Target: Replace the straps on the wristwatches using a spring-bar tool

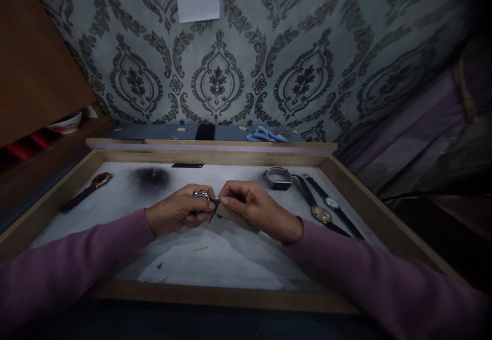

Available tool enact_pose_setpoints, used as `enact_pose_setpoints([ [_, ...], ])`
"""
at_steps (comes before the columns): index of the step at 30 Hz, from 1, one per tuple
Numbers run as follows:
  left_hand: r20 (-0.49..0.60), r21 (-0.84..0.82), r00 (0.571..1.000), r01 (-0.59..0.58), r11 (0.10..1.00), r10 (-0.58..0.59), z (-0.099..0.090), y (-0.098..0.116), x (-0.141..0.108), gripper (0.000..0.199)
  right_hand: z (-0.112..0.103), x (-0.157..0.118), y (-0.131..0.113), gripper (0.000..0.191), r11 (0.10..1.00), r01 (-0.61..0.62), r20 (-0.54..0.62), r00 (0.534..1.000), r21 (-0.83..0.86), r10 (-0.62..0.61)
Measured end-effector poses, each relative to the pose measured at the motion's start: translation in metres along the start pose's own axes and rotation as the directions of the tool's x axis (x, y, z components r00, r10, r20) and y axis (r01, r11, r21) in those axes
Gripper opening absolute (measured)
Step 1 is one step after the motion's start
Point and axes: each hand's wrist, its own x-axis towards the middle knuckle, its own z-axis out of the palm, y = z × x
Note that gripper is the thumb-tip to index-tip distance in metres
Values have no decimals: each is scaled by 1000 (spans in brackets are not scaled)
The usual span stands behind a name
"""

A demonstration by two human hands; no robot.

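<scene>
Over the middle of a shallow wooden-framed tray (230, 291), my left hand (183, 207) is closed round a round silver watch (201, 195). A thin dark strip (213, 213) hangs down beside its fingertips. My right hand (255, 206) pinches a small, thin shiny piece (217, 199) at the right edge of the watch, its fingertips close to those of my left hand. Under my right hand lies a flat beige piece (238, 218), partly covered by it.
A brown-strapped watch (100, 179) lies at the tray's left. At the right are a grey band (277, 178), a gold-faced watch (321, 214) and a white-faced watch (332, 203). A blue cloth (266, 134) and dark phone-like slab (205, 132) sit behind the tray.
</scene>
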Motion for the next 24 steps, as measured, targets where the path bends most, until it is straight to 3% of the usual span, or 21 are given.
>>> enact_pose_setpoints([
  [18, -19, 87, 998, -60, 994, 62, 4, 3, 1, 19, -1, -3, -2, 17, 976, 136, -31, 989, -168, -143],
  [21, -26, 94, 997, -64, 994, 66, 5, 3, 0, 19, 1, -3, 0, 18, 987, 116, -15, 993, -110, -118],
  [24, -19, 104, 998, -63, 993, 66, 4, 3, 0, 19, 4, -4, 2, 18, 998, 30, 30, 999, 50, -32],
])
